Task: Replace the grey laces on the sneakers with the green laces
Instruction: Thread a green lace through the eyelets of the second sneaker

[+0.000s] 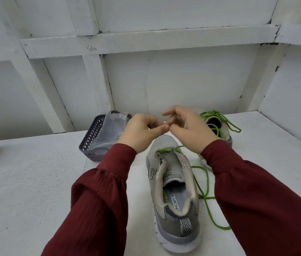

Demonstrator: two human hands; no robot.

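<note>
hovering above sneaker [172, 169], left hand [142, 134], right hand [189, 131]

One sneaker [173, 193] stands near on the table [35, 191], the other sneaker [220, 127] behind it to the right. A basket [90, 137] holding a bag [111, 126] sits to their left.

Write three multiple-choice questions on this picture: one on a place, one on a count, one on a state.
1. Where does the basket stand, seen from the near sneaker?
A. left
B. right
C. inside it

2. How many sneakers are on the table?
A. one
B. two
C. three

3. How is the near sneaker's green lace?
A. tied in a bow
B. threaded only near the toe, ends loose
C. absent

1 A: it stands at the left.
2 B: a far sneaker stands behind the right hand.
3 B: the upper eyelets are empty and the lace trails on the table.
</note>
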